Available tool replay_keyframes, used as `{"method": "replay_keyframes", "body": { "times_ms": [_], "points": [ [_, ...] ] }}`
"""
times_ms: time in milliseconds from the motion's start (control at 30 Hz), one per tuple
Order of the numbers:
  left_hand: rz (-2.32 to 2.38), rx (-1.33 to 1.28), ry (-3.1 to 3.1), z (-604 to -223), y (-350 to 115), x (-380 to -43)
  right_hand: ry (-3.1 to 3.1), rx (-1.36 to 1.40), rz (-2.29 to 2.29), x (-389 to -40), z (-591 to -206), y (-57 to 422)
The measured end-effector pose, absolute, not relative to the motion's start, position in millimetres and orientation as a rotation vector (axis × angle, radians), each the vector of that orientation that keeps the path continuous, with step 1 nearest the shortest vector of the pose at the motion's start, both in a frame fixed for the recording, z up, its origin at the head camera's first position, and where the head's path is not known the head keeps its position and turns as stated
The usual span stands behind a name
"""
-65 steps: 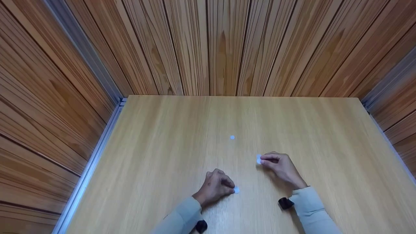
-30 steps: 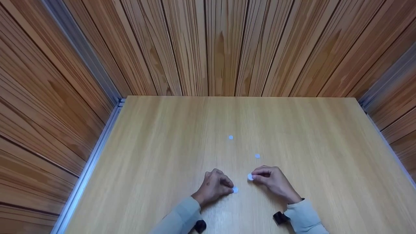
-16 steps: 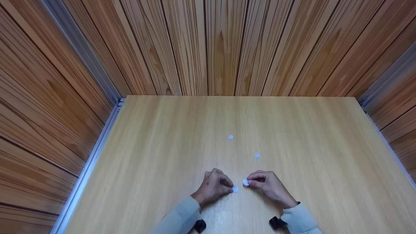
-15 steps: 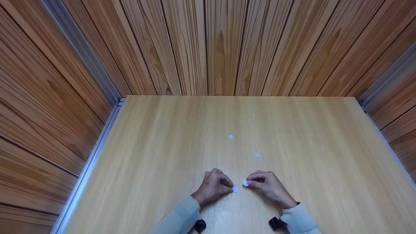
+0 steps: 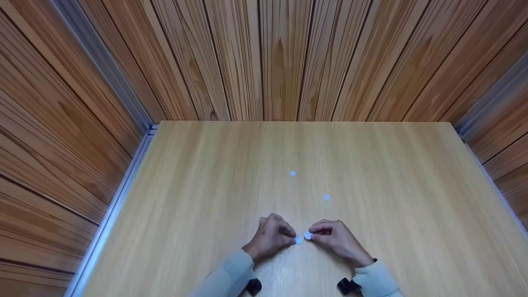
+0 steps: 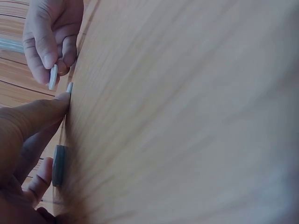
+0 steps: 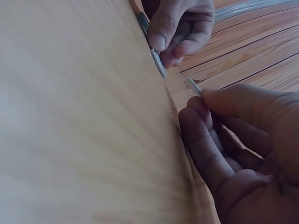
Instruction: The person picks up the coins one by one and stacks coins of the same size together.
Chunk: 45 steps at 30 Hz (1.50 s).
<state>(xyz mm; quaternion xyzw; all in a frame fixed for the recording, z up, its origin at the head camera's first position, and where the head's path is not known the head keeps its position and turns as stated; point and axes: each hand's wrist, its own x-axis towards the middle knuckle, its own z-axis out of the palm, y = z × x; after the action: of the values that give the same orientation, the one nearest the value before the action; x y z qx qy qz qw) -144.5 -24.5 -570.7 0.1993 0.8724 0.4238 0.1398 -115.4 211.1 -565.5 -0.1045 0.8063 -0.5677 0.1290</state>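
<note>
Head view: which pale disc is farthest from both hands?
The rearmost disc, lying closest to the back wall. The other loose disc lies nearer; the left hand and right hand each hold one.

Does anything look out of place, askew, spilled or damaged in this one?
Nothing looks spilled or damaged. One mild oddity: a dark disc lies close by the left hand, visible to both wrist cameras but hidden in the head view. It looks darker than the pale disc in the right hand, perhaps from shadow.
</note>
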Motion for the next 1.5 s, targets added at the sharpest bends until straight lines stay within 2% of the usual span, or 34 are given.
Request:
{"method": "replay_keyframes", "body": {
  "times_ms": [1500],
  "points": [
    [1.23, 0.544, 2.521, -571, -25, -144, 2.487, -0.447, -1.451, -110, -562, 185]
  ]
}}
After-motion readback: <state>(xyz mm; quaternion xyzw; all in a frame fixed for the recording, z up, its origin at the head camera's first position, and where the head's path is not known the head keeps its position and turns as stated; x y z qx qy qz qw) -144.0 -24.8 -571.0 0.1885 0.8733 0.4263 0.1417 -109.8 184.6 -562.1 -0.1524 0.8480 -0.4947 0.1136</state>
